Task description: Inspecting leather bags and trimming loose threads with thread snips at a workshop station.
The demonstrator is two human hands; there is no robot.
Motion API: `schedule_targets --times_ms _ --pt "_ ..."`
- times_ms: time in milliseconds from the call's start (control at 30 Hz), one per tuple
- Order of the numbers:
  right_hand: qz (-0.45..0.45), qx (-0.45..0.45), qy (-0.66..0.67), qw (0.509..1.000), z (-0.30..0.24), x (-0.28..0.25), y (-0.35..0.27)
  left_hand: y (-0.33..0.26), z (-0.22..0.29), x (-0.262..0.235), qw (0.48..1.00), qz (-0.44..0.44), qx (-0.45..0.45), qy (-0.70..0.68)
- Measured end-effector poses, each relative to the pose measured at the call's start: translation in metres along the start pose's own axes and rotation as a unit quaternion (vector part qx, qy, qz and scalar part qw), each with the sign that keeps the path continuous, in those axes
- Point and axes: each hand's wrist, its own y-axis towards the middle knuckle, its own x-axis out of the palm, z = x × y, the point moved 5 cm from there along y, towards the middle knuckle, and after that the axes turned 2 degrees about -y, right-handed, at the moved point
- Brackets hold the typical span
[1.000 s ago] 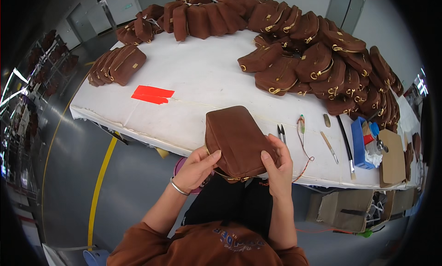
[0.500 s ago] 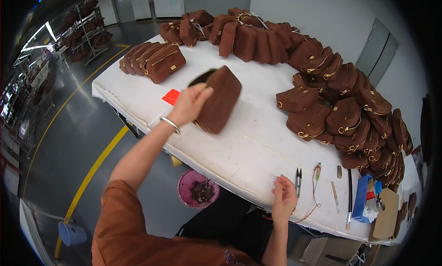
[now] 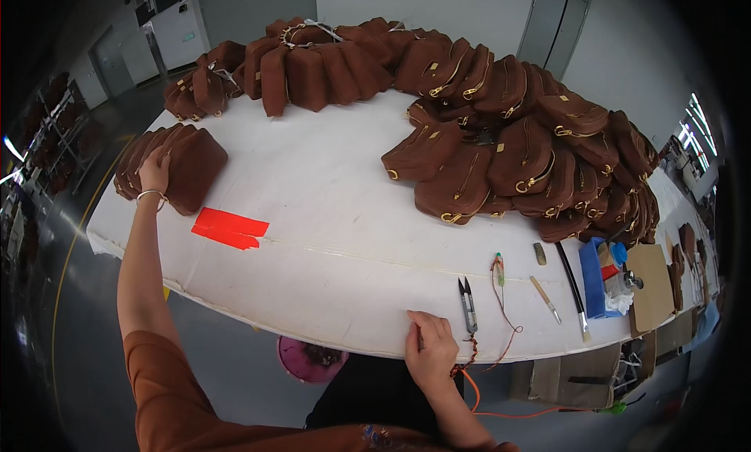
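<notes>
At the far left of the table, my left hand point(image 3: 155, 169) grips the upper edge of a brown bag point(image 3: 195, 166). This bag stands at the right end of a row of similar brown bags point(image 3: 129, 166), against its neighbours. My right hand point(image 3: 432, 350) rests by the near table edge with fingers loosely bent, a gap between thumb and forefinger, and nothing seen in it. Black thread snips point(image 3: 468, 305) lie just to its right. A red flat piece point(image 3: 230, 228) lies on the white tabletop point(image 3: 336, 209), right of and nearer than the gripped bag.
Brown bags with gold zips point(image 3: 524, 159) are heaped along the far and right sides. A thin green-handled tool point(image 3: 499, 270), a small brush point(image 3: 545, 299), a long black brush point(image 3: 573, 288) and a blue box point(image 3: 592, 276) lie at right. A pink bin point(image 3: 309, 361) stands below the edge.
My left hand has carried the bag leftward from mid-table to the end of the row. The red piece is now fully uncovered. The view has turned, and my right hand's fingers are more bent.
</notes>
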Motion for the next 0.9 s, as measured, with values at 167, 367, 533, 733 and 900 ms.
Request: schedule_targets --times_ms 167,367,533,733,900 --pt "-0.010 -0.001 -0.014 1.000 -0.005 0.000 0.002 -0.024 0.146 0.023 0.983 0.152 0.097 0.024" --pt "-0.010 -0.015 -0.009 1.000 0.000 0.002 -0.001 -0.113 0.353 0.186 0.880 -0.307 0.022 -0.361" --pt "-0.002 -0.016 0.003 1.000 -0.004 0.000 -0.002 -0.152 0.422 0.232 0.780 -0.425 -0.152 -0.434" --pt "-0.008 -0.019 0.018 1.000 -0.002 -0.002 -0.006 -0.156 0.402 0.186 0.667 -0.443 -0.307 -0.515" --pt "-0.009 0.042 0.086 0.995 0.013 -0.011 -0.007 -0.231 0.392 0.077 0.524 -0.469 -0.328 -0.631"
